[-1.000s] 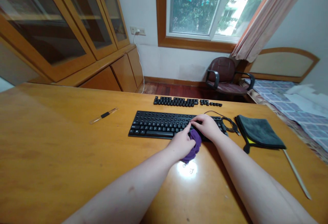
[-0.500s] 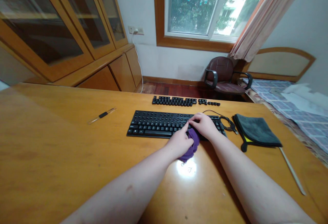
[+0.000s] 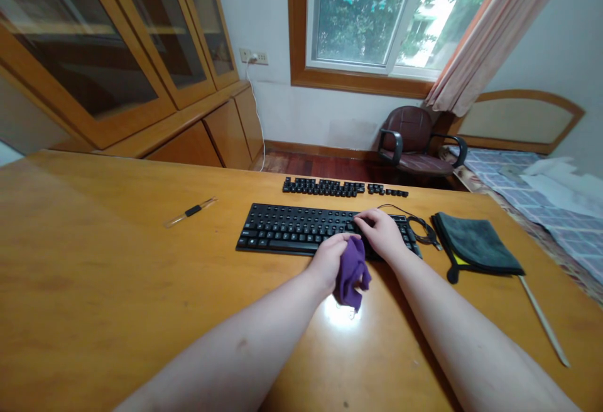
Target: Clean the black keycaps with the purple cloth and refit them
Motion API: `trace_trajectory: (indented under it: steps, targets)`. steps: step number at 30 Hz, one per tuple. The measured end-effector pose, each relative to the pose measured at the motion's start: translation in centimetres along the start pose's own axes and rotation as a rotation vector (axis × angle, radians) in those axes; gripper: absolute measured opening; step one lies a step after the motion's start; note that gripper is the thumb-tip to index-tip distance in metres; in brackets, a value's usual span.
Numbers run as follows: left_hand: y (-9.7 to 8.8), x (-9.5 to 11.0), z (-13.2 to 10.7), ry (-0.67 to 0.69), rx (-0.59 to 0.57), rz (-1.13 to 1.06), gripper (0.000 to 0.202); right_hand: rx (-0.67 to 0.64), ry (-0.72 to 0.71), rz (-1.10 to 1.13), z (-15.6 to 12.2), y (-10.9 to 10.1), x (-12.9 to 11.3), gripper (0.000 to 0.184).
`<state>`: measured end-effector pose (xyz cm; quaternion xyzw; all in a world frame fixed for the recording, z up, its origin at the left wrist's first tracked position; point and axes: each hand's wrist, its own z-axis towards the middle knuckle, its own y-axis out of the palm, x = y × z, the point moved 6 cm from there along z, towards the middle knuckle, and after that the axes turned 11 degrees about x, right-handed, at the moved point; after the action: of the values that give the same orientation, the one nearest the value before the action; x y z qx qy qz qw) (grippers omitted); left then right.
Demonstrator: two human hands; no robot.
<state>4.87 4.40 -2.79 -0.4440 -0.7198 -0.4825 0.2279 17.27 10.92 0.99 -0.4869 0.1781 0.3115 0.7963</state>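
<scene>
The keyboard point(image 3: 282, 228) lies on the bench point(image 3: 117, 274). By its near edge my left hand point(image 3: 327, 263) pinches the cloth point(image 3: 351, 274) — my right hand point(image 3: 382, 235) is over the keyboard, its grip unclear from here.

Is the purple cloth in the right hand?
No, the purple cloth is in the left hand, while the right hand is over the keyboard.

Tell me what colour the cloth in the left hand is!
The cloth is purple; the head view shows it best.
</scene>
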Motion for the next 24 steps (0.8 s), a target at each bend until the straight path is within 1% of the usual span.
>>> trace_trajectory:
  steps: [2, 5, 7, 10, 12, 14, 16, 18, 22, 24]
  targets:
    - [0.2, 0.1, -0.4, -0.176, -0.015, -0.268, 0.020, 0.052, -0.003, -0.025, 0.0, -0.6, -0.1, 0.020]
    - [0.2, 0.7, -0.9, -0.361, -0.026, -0.544, 0.020, 0.098, 0.035, -0.109, 0.4, -1.3, 0.2, 0.023]
    - [0.2, 0.7, -1.1, -0.449, -0.017, -0.648, 0.026, 0.091, 0.080, -0.182, 1.3, -1.3, 0.9, 0.025]
    - [0.3, 0.3, -1.3, -0.542, -0.018, -0.676, 0.029, 0.045, 0.081, -0.306, 3.4, -0.6, 1.8, 0.030]
    - [0.5, 0.1, -1.3, -0.570, -0.019, -0.666, 0.027, -0.001, 0.061, -0.387, 5.0, 0.1, 2.2, 0.033]
    - [0.4, 0.1, -1.2, -0.562, 0.016, -0.658, 0.027, -0.062, 0.060, -0.455, 6.3, 1.0, 2.6, 0.034]
    - [0.1, 0.0, -1.1, -0.536, 0.076, -0.641, 0.027, -0.111, 0.062, -0.491, 7.1, 1.7, 2.8, 0.035]
    - [-0.1, -0.1, -1.1, -0.525, 0.092, -0.649, 0.027, -0.139, 0.060, -0.501, 7.4, 2.3, 2.8, 0.035]
    - [0.5, -0.1, -1.3, -0.570, -0.008, -0.786, 0.023, -0.168, 0.059, -0.513, 7.5, 3.0, 2.9, 0.034]
    - [0.8, 0.1, -1.3, -0.568, -0.039, -0.811, 0.021, -0.187, 0.069, -0.523, 7.6, 3.2, 3.1, 0.034]
